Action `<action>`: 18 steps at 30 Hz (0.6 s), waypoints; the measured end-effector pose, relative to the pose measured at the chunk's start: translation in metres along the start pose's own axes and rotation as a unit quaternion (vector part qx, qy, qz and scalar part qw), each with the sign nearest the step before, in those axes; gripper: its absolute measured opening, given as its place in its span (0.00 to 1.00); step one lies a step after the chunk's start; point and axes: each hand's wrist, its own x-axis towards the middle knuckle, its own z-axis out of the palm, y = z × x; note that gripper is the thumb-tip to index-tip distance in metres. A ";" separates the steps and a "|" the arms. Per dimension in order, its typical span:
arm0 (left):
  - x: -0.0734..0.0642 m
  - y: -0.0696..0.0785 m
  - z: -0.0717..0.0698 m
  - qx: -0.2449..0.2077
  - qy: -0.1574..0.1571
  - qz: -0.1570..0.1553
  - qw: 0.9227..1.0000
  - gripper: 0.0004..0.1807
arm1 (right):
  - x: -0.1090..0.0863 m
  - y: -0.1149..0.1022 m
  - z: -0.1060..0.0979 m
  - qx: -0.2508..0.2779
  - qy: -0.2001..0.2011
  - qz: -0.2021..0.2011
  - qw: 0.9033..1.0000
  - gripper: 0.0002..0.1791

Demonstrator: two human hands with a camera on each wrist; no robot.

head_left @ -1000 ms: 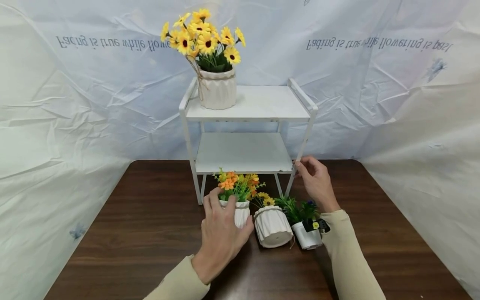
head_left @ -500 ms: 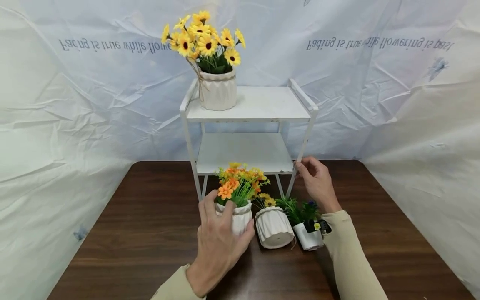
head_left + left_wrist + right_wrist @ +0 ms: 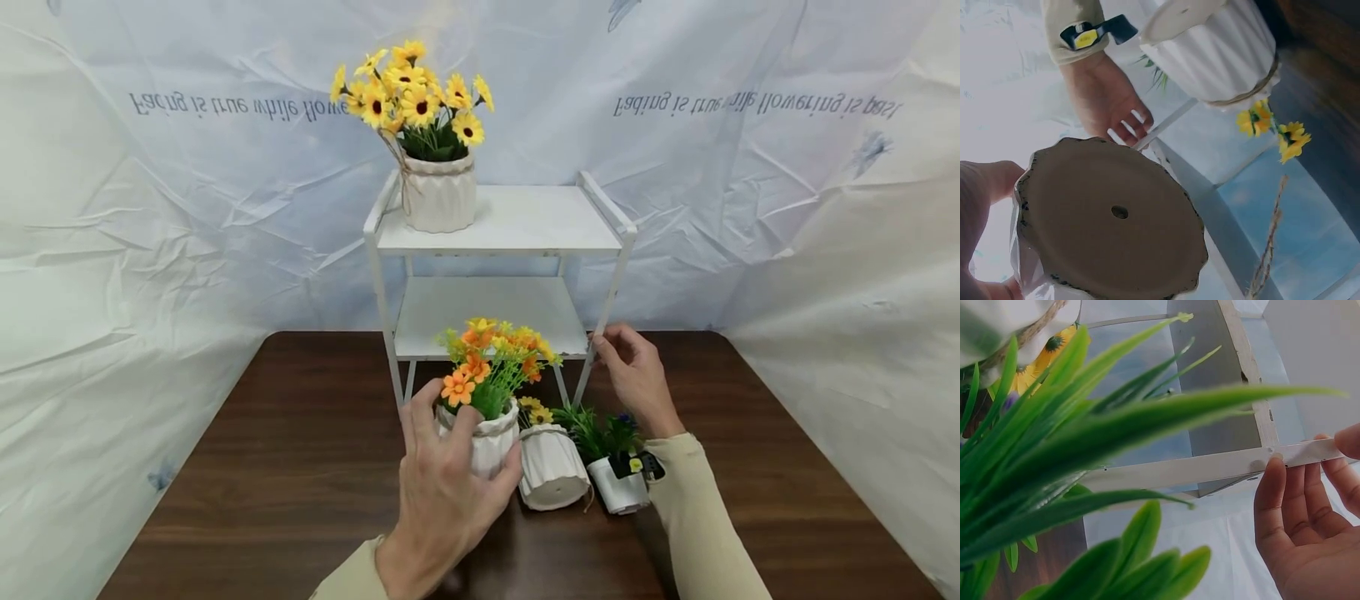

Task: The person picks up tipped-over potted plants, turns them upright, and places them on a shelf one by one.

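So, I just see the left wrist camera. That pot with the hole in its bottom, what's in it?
Observer: Orange and yellow flowers stand in that pot.
Operator: Ooh! Is anything on top of the rack?
Observer: Yes, a white pot of yellow flowers.
Operator: And what's next to the tipped-over pot?
Observer: A small silvery-white pot with green leaves.

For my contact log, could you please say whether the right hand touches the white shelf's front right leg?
Touching: the right wrist view shows the right hand gripping the front right leg.
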 end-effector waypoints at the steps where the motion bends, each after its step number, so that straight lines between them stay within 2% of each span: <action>1: 0.001 0.001 -0.001 0.000 0.003 0.003 1.000 0.22 | 0.000 -0.001 0.000 0.001 0.000 -0.001 1.000 0.20; 10: 0.014 0.005 0.002 -0.016 0.026 0.017 0.999 0.23 | 0.000 0.000 0.001 -0.001 0.005 0.000 1.000 0.19; 18: 0.027 0.011 0.000 -0.026 0.027 0.017 0.999 0.22 | 0.000 0.001 0.001 0.005 0.005 -0.002 1.000 0.20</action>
